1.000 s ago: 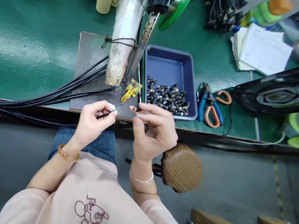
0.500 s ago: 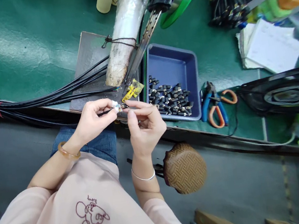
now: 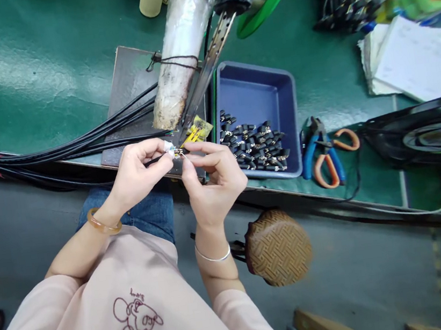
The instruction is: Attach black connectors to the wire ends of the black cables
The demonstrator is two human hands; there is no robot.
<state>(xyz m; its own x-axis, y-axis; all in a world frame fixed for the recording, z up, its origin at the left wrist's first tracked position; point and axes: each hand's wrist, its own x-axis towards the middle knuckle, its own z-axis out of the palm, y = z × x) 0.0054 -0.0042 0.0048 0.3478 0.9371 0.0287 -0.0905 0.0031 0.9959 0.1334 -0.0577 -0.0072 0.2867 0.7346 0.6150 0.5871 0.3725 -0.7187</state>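
My left hand [image 3: 139, 167] pinches a black cable [image 3: 155, 160] near its end, with white wrapping on the fingertips. Small wire ends show just past those fingers. My right hand [image 3: 216, 179] is closed in a pinch at the same wire ends, thumb against the index finger; what it grips is too small to make out. Right behind the fingertips lies a yellow piece [image 3: 197, 132] on a dark board [image 3: 128, 79]. A soldering iron [image 3: 208, 74] with a long metal shaft points down beside a wrapped white tube [image 3: 177, 57], above the hands.
A blue-grey bin [image 3: 297, 122] holds many small black connectors [image 3: 256, 146]. To its right lie pliers and cutters [image 3: 322, 154], then papers [image 3: 418, 60] and a black fan-like box [image 3: 431, 129]. Bundled black cables [image 3: 20, 159] run along the left. A round stool [image 3: 278, 246] stands below the bench edge.
The right thumb has shifted slightly left and down at the wire ends. My left hand keeps its pinch on the cable. The view has moved a little.
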